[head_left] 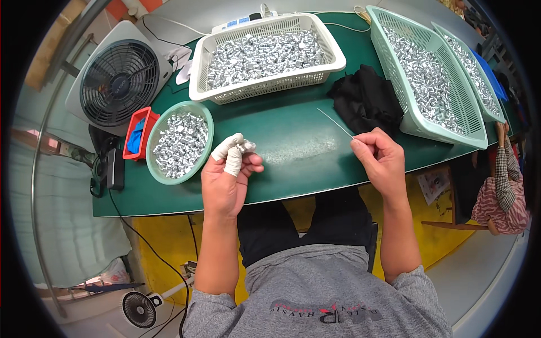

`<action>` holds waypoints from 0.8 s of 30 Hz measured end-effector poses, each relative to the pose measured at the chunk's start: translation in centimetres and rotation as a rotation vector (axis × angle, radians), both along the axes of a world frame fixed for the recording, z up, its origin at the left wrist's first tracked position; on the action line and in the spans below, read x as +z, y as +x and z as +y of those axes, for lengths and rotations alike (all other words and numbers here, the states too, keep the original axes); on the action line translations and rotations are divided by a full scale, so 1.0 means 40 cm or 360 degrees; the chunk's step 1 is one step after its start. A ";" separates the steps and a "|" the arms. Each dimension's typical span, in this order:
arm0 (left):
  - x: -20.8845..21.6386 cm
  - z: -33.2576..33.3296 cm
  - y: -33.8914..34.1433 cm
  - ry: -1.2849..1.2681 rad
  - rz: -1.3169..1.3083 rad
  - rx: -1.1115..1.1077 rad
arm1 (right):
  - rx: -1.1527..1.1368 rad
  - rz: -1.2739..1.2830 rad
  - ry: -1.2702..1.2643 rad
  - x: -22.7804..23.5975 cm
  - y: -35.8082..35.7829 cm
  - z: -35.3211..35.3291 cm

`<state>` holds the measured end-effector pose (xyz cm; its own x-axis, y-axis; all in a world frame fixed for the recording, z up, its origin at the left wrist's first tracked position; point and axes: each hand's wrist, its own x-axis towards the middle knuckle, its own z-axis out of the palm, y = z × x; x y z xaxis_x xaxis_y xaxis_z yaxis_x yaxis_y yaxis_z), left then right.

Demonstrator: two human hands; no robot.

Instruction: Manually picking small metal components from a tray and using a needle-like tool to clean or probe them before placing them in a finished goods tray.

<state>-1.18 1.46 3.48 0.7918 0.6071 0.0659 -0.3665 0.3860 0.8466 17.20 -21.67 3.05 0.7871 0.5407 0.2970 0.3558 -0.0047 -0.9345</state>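
Note:
My left hand [224,174], with white wraps on its thumb and forefinger, is closed on small silvery metal parts [247,146], held at the fingertips. Just to its left stands a round green bowl [209,123] full of similar small metal parts. A thin straight metal rod [335,122] is pinched between the thumb and forefinger of my right hand [383,160]; it points up and to the left. Both hands are raised over the front part of the green table [293,183]. The exact shape of the parts in my left fingers is partly hidden.
A white basket [267,87] of metal parts stands at the back, and pale green baskets [414,112] of them at the right. Black cloth [366,98] lies between. A box fan [121,76] and a red box [147,115] are at the left. Another person [501,197] sits far right.

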 end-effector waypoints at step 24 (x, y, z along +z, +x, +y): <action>-0.093 -0.073 0.023 0.0259 -0.0070 0.0043 | -0.0113 -0.0278 -0.0094 -0.022 -0.015 0.011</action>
